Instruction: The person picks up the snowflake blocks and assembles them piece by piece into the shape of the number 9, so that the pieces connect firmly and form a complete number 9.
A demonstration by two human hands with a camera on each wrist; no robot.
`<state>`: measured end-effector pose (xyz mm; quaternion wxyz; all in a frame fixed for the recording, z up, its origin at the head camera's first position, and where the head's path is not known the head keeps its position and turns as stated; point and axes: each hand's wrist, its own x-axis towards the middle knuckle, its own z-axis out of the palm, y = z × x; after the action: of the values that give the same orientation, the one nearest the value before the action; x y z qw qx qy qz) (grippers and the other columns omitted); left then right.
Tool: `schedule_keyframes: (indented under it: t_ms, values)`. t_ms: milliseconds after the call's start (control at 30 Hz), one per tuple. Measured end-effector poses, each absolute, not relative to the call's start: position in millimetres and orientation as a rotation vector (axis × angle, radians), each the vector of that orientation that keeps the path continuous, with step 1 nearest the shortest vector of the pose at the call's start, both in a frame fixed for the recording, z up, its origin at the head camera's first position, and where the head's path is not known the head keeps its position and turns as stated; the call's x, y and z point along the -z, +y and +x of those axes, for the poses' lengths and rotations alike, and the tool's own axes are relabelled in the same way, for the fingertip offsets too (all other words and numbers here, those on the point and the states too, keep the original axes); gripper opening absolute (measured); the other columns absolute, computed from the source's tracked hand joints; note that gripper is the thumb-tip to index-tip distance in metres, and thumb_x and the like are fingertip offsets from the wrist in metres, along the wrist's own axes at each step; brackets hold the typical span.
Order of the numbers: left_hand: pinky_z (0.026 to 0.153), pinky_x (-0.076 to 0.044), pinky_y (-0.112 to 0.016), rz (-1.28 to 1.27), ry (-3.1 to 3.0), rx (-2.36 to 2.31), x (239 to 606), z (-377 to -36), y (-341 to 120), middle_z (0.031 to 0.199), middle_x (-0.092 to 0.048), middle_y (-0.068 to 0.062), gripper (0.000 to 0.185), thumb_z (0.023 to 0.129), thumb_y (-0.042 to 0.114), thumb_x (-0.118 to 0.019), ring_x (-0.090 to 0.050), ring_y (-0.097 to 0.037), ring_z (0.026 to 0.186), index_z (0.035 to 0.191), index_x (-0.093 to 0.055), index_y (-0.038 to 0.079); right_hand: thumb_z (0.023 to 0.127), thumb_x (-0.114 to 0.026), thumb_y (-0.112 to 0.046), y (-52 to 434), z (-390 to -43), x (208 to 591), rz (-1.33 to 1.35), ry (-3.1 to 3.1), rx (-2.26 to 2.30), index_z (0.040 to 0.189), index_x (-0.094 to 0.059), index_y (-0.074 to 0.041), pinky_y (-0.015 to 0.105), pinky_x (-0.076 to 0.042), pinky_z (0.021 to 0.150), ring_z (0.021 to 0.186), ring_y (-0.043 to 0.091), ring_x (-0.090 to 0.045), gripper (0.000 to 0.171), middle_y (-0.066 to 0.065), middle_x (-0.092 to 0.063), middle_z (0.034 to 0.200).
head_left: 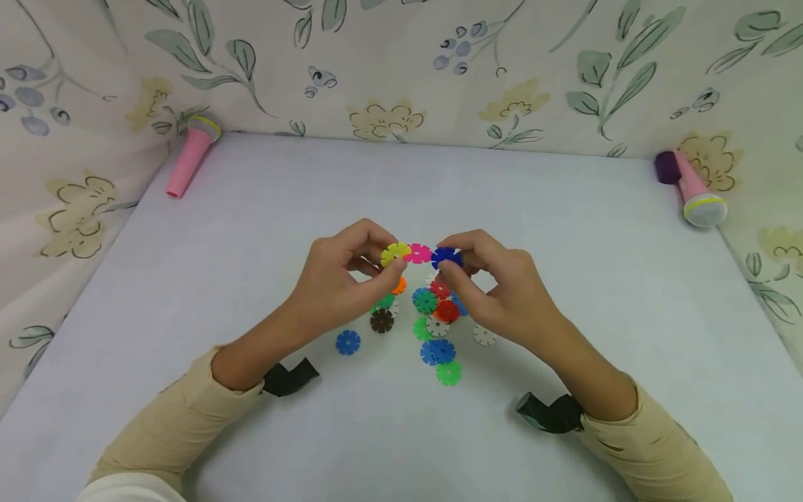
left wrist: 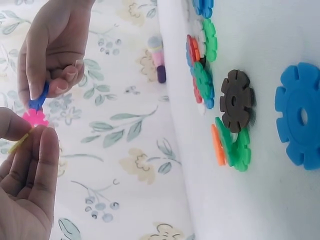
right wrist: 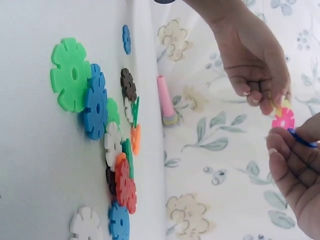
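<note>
Above the table [head_left: 251,230], the left hand [head_left: 339,279] pinches a yellow disc [head_left: 394,254] joined to a pink disc [head_left: 417,253]; the right hand [head_left: 495,289] pinches a dark blue disc [head_left: 446,257] against the pink one's right edge; loose discs [head_left: 433,314] lie just nearer.

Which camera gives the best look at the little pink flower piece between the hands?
The head view: the pink piece faces the camera, joined between yellow and blue ones. Both wrist views show it small, at the frame edge, partly behind fingertips.
</note>
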<state>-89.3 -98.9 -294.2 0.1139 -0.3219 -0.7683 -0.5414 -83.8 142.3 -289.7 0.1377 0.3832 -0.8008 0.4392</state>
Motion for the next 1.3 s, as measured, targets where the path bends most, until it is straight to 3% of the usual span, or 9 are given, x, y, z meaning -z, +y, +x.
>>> schedule_keyframes:
  t_ms: [200,500,800,1133,1300]
  values:
    - [0.068,-0.059,-0.032,-0.909,-2.245,1.715,293,-88,-98,0.082,-0.073,0.000,0.017,0.087,-0.002,-0.073,-0.068,-0.010,0.074,0.101,-0.064,0.001,0.086,-0.068,0.009,141,-83,290,1.092,-2.229,-1.351,0.115,-0.058,0.003,0.024,-0.055,0.068,0.075,0.015,-0.071,0.031,0.003,-0.074,0.086]
    - [0.062,-0.056,-0.030,-0.888,-2.211,1.960,291,-88,-99,0.083,-0.072,-0.009,0.015,0.087,-0.007,-0.069,-0.068,-0.021,0.069,0.100,-0.061,-0.004,0.088,-0.066,0.009,139,-80,287,1.055,-2.210,-1.421,0.122,-0.056,0.004,0.025,-0.055,0.068,0.075,0.013,-0.072,0.036,0.002,-0.075,0.086]
    - [0.065,-0.059,-0.036,-0.870,-2.210,2.085,290,-85,-97,0.083,-0.071,-0.012,0.013,0.088,-0.009,-0.068,-0.069,-0.033,0.069,0.096,-0.060,-0.004,0.085,-0.068,0.012,134,-79,290,1.116,-2.189,-1.381,0.120,-0.058,0.005,0.025,-0.056,0.070,0.078,0.015,-0.073,0.037,0.005,-0.074,0.087]
    - [0.063,-0.058,-0.033,-0.909,-2.205,1.973,292,-79,-93,0.080,-0.070,-0.006,0.014,0.086,-0.008,-0.072,-0.070,-0.020,0.067,0.090,-0.061,-0.001,0.083,-0.064,0.021,131,-86,303,1.146,-2.124,-1.492,0.115,-0.056,0.011,0.025,-0.057,0.071,0.072,0.017,-0.070,0.035,0.010,-0.073,0.085]
    - [0.070,-0.059,-0.033,-0.939,-2.360,1.864,290,-78,-92,0.090,-0.071,0.000,0.026,0.086,0.009,-0.078,-0.070,-0.012,0.077,0.102,-0.058,0.007,0.087,-0.059,0.020,135,-94,302,1.152,-2.160,-1.451,0.118,-0.059,0.009,0.025,-0.056,0.073,0.076,0.017,-0.067,0.034,0.010,-0.069,0.091]
